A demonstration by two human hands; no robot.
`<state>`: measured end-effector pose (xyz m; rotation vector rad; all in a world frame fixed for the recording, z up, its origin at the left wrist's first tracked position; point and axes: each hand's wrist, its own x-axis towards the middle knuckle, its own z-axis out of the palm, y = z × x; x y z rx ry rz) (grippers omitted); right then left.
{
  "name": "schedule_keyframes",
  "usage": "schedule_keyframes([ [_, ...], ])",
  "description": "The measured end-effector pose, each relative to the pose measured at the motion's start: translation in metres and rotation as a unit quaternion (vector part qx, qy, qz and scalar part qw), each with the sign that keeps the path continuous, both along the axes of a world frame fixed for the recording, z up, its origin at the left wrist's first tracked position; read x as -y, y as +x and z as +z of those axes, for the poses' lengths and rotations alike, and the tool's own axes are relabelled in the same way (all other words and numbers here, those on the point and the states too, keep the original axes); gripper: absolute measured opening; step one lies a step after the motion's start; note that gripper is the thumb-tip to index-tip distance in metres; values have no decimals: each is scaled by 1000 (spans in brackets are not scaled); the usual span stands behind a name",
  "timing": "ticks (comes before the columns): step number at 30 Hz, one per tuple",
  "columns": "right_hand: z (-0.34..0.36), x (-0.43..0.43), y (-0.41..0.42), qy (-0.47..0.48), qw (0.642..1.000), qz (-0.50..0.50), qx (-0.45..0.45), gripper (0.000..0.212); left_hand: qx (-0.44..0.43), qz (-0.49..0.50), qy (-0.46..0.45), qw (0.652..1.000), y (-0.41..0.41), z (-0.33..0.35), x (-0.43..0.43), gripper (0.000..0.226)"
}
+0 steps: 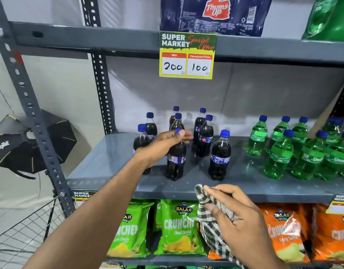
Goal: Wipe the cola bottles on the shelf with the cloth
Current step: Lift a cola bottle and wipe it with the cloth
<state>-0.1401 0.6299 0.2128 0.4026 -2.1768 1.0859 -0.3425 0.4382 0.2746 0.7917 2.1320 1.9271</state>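
Several dark cola bottles with blue caps stand on the grey middle shelf (113, 164). My left hand (159, 146) is wrapped around the neck of the front cola bottle (176, 162), which stands upright on the shelf. Another cola bottle (219, 156) stands to its right, and more stand behind (205, 136). One cola bottle (140, 138) is partly hidden behind my left hand. My right hand (237, 216) is in front of the shelf edge, below the bottles, clutching a dark-and-white checked cloth (208, 216).
Green soda bottles (279, 154) crowd the right half of the same shelf. A yellow price sign (186, 55) hangs from the shelf above. Chip bags (179, 228) fill the shelf below. A wire basket (21, 228) and a black softbox (18, 148) sit at the left.
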Motion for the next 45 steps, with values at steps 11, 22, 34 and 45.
schedule_keyframes([
  [11,55,-11,-19,60,996,-7,-72,52,-11,-60,213,975,21,11,-19,37],
  [22,116,14,-49,262,951,-33,-162,48,136,-219,326,909,65,23,-39,51],
  [34,89,12,-14,402,897,18,-181,46,113,-122,371,914,67,26,-40,46],
  [45,98,13,-14,372,908,-50,-186,46,123,-96,317,936,82,31,-44,56],
])
